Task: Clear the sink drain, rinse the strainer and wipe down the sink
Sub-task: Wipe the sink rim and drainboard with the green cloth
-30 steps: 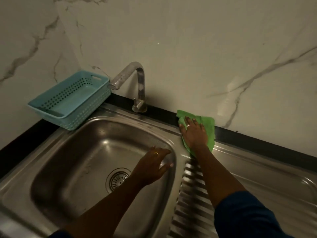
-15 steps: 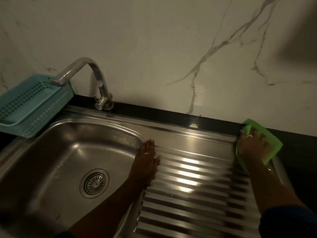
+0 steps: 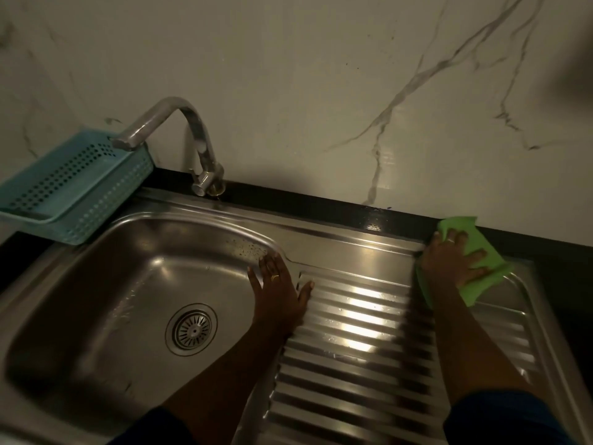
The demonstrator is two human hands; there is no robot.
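A stainless steel sink [image 3: 106,284] fills the lower left, with the round slotted strainer [image 3: 191,329] seated in its drain. A ribbed draining board [image 3: 359,332] runs off to the right. My right hand [image 3: 452,261] presses flat on a green cloth [image 3: 478,277] at the far right back corner of the draining board, fingers spread. My left hand [image 3: 279,290] rests on the rim between basin and draining board, fingers apart, holding nothing.
A curved metal tap [image 3: 179,136] stands behind the basin, its spout pointing left. A light blue perforated plastic basket [image 3: 73,187] sits at the back left corner. A black counter strip [image 3: 321,203] and a marble-patterned wall [image 3: 321,91] run behind the sink.
My right hand slid the green cloth from beside the tap rightward along the back edge to the draining board's far corner. My left hand moved from inside the basin onto the rim.
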